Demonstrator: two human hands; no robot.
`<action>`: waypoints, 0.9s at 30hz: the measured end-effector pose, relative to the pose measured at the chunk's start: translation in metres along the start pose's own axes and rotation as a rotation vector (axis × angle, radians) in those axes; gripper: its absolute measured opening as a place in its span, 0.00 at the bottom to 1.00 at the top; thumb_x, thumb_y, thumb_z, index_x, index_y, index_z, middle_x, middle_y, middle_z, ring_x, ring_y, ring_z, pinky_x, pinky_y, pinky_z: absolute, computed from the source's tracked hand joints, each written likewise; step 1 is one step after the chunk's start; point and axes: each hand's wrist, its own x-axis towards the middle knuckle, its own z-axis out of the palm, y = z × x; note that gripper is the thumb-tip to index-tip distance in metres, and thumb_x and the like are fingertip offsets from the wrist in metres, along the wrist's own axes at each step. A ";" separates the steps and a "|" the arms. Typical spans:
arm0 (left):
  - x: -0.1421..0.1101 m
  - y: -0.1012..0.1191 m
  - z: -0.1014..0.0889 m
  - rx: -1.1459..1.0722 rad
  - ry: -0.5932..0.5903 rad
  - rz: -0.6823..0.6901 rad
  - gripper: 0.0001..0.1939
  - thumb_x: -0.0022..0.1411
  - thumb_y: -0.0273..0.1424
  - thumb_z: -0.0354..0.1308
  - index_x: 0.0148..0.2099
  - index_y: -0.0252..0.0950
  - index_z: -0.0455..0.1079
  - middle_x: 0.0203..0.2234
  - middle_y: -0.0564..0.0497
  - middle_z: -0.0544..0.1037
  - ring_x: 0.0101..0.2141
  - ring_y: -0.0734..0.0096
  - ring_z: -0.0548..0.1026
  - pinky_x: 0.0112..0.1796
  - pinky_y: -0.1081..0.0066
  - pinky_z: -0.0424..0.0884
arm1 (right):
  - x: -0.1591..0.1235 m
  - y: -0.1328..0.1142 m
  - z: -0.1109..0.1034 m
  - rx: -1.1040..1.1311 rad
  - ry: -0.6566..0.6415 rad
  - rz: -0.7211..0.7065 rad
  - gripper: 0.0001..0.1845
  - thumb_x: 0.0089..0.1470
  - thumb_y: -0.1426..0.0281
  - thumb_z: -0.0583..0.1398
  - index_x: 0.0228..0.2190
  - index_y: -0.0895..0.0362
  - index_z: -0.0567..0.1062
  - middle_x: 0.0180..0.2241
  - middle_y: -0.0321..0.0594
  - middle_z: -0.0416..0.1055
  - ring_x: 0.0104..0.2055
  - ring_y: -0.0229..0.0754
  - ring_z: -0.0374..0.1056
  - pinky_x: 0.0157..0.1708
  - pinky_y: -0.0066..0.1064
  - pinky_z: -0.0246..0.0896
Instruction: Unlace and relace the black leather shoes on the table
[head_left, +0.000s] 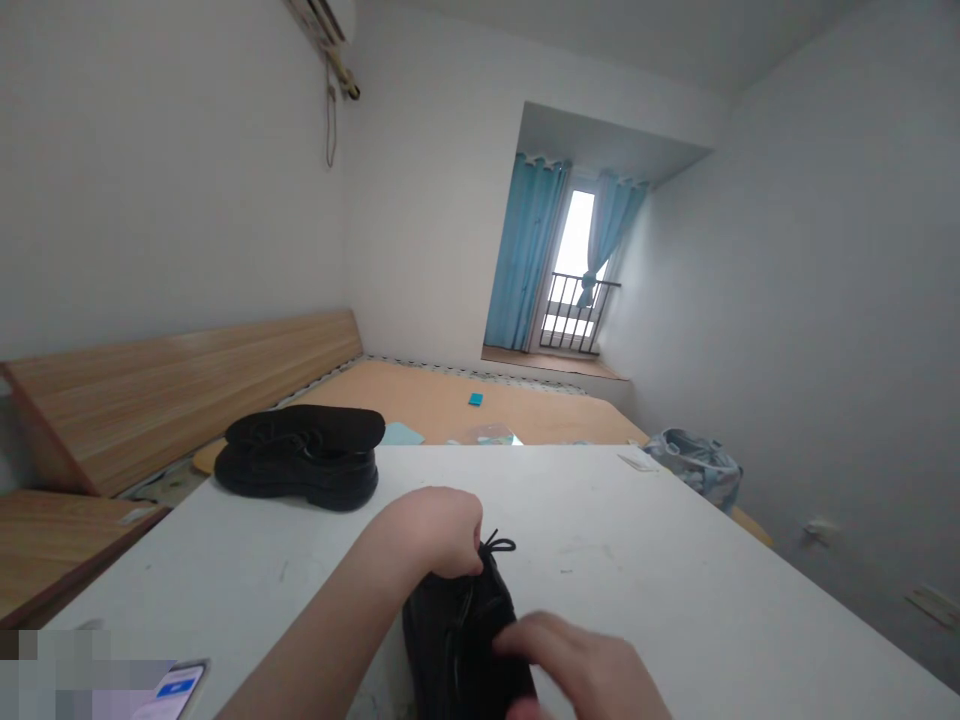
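Observation:
A black lace-up shoe (472,640) is at the table's near edge, its far end pointing away from me and a small lace bow standing up there. Bent sharply at the wrist, my left hand (439,530) is curled over the shoe's far end beside the bow; its fingertips are hidden. My right hand (585,660), slightly blurred, grips the shoe's right side near the opening with bent fingers, the thumb lower down at the frame's bottom edge. Another black shoe (300,478) stands at the far left, and a flat black piece like an insole (349,428) lies across its top.
The white table (600,540) spans the foreground. A phone (180,690) with its screen lit lies at the lower left, partly pixelated. Beyond are a bed base (420,385) with a wooden headboard (187,375) and, at right, a fabric basket (697,465).

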 end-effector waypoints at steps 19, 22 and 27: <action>0.010 -0.003 0.004 -0.019 0.032 0.051 0.11 0.47 0.34 0.55 0.29 0.37 0.77 0.20 0.50 0.77 0.20 0.70 0.69 0.20 0.74 0.58 | 0.074 0.040 0.000 0.685 0.066 0.150 0.18 0.53 0.54 0.59 0.25 0.56 0.68 0.25 0.35 0.65 0.27 0.36 0.58 0.26 0.28 0.52; 0.008 -0.002 0.003 -0.029 0.021 0.043 0.09 0.46 0.33 0.56 0.29 0.38 0.77 0.20 0.52 0.77 0.21 0.71 0.69 0.20 0.74 0.57 | 0.074 0.040 -0.005 0.820 0.130 0.168 0.20 0.54 0.51 0.58 0.25 0.56 0.66 0.24 0.34 0.64 0.25 0.35 0.56 0.24 0.28 0.51; 0.007 -0.001 0.002 -0.058 0.006 0.036 0.11 0.46 0.32 0.57 0.33 0.40 0.78 0.26 0.51 0.80 0.25 0.69 0.73 0.21 0.74 0.58 | 0.074 0.049 -0.028 1.264 0.385 0.239 0.19 0.51 0.55 0.62 0.25 0.56 0.65 0.30 0.38 0.72 0.20 0.30 0.55 0.18 0.24 0.46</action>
